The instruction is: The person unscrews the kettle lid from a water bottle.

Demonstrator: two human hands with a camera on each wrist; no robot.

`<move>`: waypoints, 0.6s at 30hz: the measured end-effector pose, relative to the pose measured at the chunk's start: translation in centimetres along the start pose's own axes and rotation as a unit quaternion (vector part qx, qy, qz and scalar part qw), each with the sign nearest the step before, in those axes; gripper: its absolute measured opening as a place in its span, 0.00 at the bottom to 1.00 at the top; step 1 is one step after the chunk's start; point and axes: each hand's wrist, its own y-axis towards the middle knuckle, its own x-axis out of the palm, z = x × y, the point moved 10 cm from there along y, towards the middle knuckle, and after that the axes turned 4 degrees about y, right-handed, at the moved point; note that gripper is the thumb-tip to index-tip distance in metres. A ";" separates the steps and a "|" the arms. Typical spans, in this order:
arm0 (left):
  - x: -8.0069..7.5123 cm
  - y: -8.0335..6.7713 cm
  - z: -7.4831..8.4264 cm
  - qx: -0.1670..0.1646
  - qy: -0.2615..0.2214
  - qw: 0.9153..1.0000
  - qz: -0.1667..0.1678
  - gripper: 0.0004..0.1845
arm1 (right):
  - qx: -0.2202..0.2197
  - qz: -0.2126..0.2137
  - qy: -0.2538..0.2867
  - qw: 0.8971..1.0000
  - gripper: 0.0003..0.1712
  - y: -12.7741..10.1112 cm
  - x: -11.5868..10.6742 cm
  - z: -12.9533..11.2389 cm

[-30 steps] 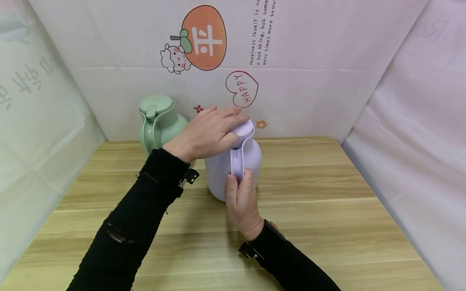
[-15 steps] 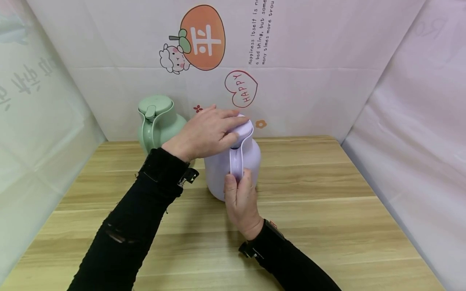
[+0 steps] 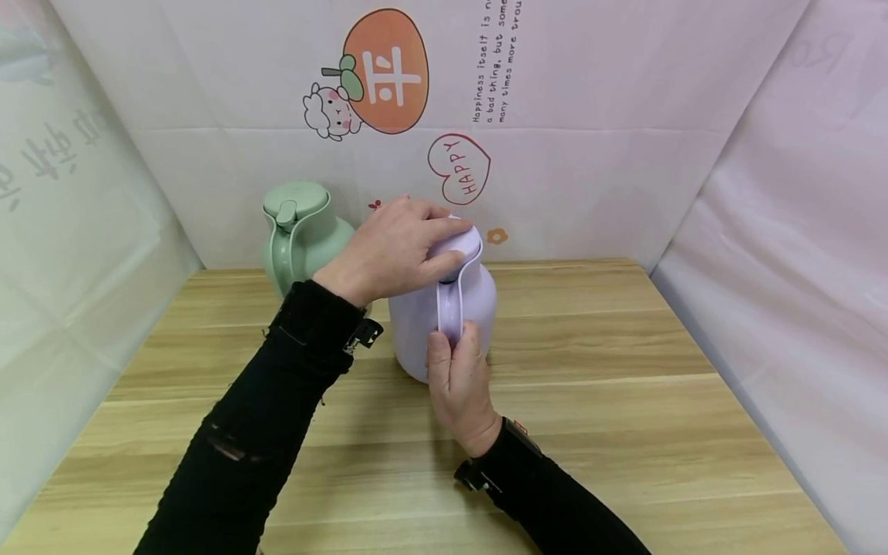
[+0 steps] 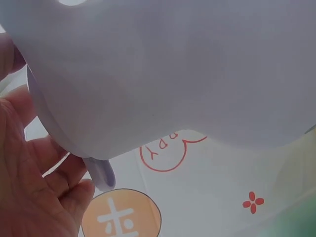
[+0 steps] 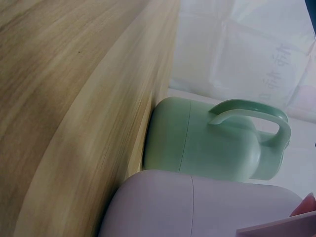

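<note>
A lavender thermos jug (image 3: 415, 331) stands upright on the table, its handle (image 3: 450, 307) facing me. My right hand (image 3: 463, 389) grips the lower part of that handle, thumb on the near side. Over the jug's round lid (image 3: 463, 248) lies my left hand (image 3: 391, 250), its fingers and thumb spread around the lid's edge. In the left wrist view the fingers (image 4: 57, 173) bend round the jug's top (image 4: 123, 89), close to the spout (image 4: 101, 174). The right wrist view shows the jug's side (image 5: 153, 207) and barely any of the hand.
A green thermos jug (image 3: 322, 243) stands behind and left of the lavender one, partly covered by my left hand. The wood-grain table (image 3: 590, 401) ends at a white printed cloth (image 3: 590, 169) at the back. More white cloth hangs on both sides.
My left hand has shifted slightly on the lid, its wrist turning a little and the fingers bending more. The right hand and both jugs stay in place.
</note>
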 end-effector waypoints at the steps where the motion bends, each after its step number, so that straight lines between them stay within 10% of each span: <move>1: 0.0 0.0 -0.1 -0.005 0.000 1.000 0.000 0.25 | 0.000 0.000 0.000 1.000 0.20 0.0 0.0 0.0; 18: 0.4 0.2 -0.5 -0.057 0.007 0.998 -0.019 0.26 | 0.001 0.000 0.000 1.000 0.19 0.0 -0.1 -0.1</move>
